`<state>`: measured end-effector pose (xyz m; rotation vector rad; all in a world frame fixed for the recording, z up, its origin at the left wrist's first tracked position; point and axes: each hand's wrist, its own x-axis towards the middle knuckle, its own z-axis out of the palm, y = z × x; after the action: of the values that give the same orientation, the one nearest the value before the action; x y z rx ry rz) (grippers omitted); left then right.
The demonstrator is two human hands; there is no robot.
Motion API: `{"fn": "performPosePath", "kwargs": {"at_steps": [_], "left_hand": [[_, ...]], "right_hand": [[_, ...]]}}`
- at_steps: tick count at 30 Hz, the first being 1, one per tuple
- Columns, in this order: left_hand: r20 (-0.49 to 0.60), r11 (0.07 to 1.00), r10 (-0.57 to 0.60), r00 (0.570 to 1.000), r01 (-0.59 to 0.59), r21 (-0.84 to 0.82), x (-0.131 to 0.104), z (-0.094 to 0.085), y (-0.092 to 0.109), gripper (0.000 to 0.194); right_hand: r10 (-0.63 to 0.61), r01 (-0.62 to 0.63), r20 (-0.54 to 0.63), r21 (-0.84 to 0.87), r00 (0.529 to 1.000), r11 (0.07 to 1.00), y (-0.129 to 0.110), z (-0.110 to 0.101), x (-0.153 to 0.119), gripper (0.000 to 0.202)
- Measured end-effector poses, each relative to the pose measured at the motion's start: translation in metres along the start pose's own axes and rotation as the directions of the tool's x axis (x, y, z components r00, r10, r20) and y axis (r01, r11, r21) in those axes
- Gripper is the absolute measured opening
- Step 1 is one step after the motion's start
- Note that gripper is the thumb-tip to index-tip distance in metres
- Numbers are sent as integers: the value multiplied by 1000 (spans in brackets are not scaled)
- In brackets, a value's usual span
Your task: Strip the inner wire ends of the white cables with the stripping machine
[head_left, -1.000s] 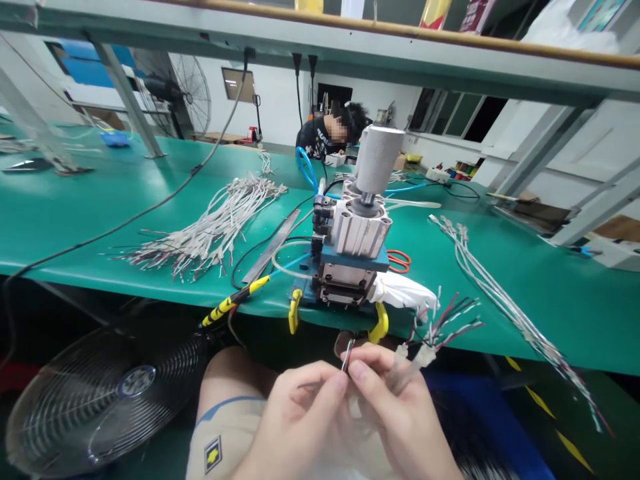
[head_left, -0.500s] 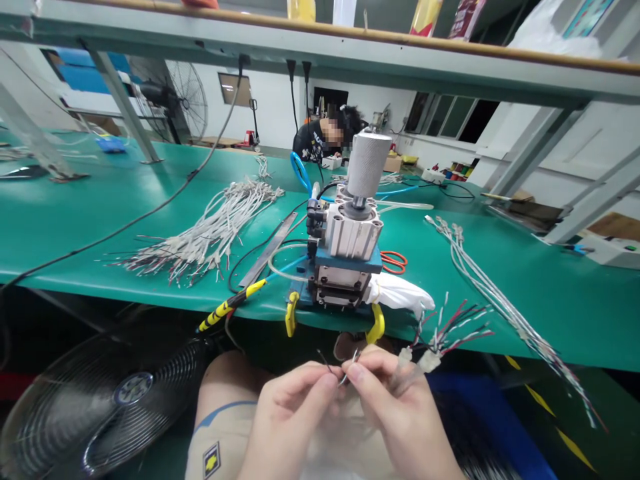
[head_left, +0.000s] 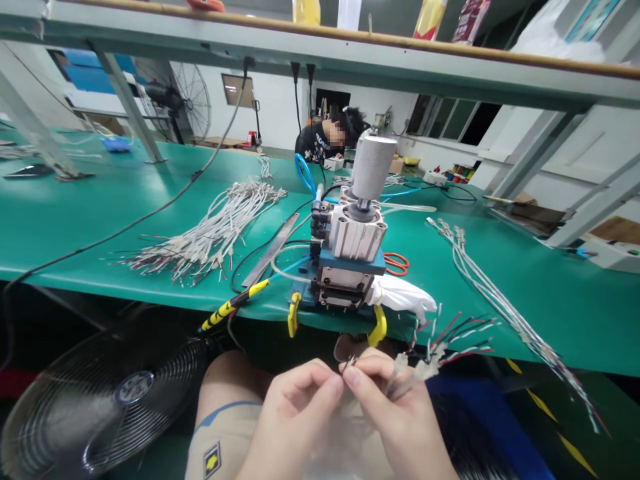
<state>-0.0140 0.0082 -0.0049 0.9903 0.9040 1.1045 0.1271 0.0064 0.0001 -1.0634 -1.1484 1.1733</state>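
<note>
My left hand (head_left: 303,400) is closed in a pinch, its thumb and forefinger on the thin wires (head_left: 351,361) between my two hands. My right hand (head_left: 395,393) meets it there, thumb and forefinger closed on the same dark wire ends. Its other fingers wrap a bunch of cables (head_left: 425,369) with pale sleeves, whose red, black and white wire ends fan out to the right. Just beyond my hands, a pneumatic machine (head_left: 355,233) with a knurled grey cylinder stands at the bench edge. How the wires run inside my fingers is hidden.
A pile of white cables (head_left: 215,230) lies left on the green bench (head_left: 125,193); several more cables (head_left: 500,300) lie right. Yellow handles (head_left: 294,315) jut below the machine. A floor fan (head_left: 130,393) stands lower left, a blue bin (head_left: 480,413) lower right. A person (head_left: 325,139) sits opposite.
The dark wire that stuck up by my left fingertips no longer shows there. Wire ends are now gathered at my right fingertips, and the white loop between my hands is gone from view.
</note>
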Motion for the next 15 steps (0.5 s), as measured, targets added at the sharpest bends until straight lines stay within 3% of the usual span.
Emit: {"fn": "performPosePath", "kwargs": {"at_steps": [4, 9, 12, 13, 15], "left_hand": [[53, 1000, 2, 999, -3, 12, -1, 6, 4, 28], [220, 988, -155, 963, 147, 55, 4, 3, 0, 42], [72, 994, -104, 992, 105, -6, 8, -12, -3, 55], [1, 995, -60, 998, 60, -83, 9, -16, -2, 58], [-41, 969, 18, 999, -28, -246, 10, -22, 5, 63]], "right_hand": [[-8, 8, 10, -11, 1000, 1000, -4, 2, 1, 23], [38, -39, 49, 14, 998, 999, -5, 5, 1, 28], [75, -84, 72, 124, 995, 989, 5, 7, 1, 25], [92, -105, 78, 175, 993, 979, 9, 7, 2, 26], [112, -135, 100, 270, 989, 953, 16, 9, 3, 27]]}}
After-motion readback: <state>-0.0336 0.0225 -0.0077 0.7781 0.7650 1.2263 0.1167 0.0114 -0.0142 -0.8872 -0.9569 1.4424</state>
